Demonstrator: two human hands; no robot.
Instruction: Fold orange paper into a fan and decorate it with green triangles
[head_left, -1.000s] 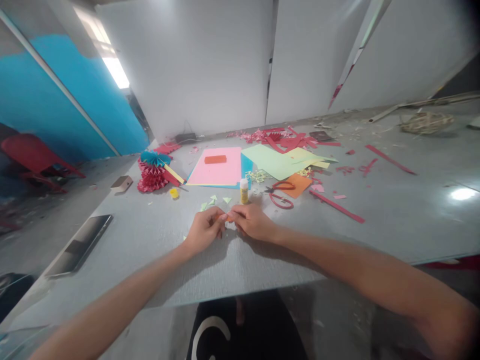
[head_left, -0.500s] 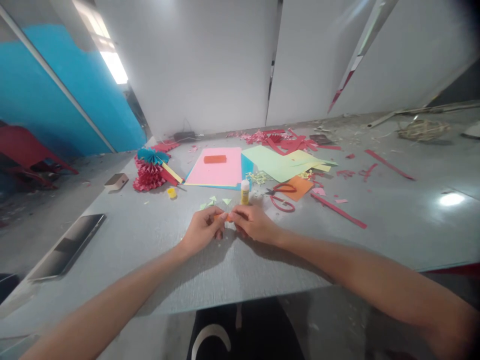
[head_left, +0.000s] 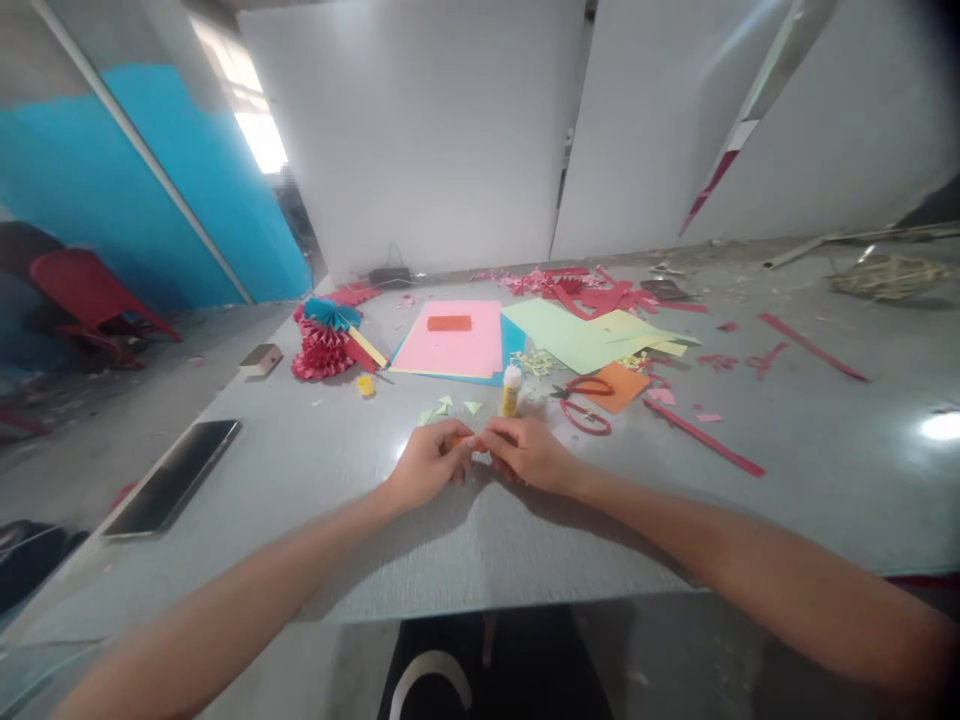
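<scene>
Left hand [head_left: 429,463] and right hand [head_left: 527,454] are pinching a small orange paper piece [head_left: 458,439] between them, fingers nearly closed; it is mostly hidden, possibly folded. Cut green triangles [head_left: 448,405] are lying near a glue bottle [head_left: 511,391], while an uncut pink sheet [head_left: 446,338] is lying beyond.

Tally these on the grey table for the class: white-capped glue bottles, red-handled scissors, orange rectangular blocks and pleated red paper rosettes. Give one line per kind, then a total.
White-capped glue bottle: 1
Red-handled scissors: 1
Orange rectangular block: 1
Pleated red paper rosette: 1
Total: 4
</scene>
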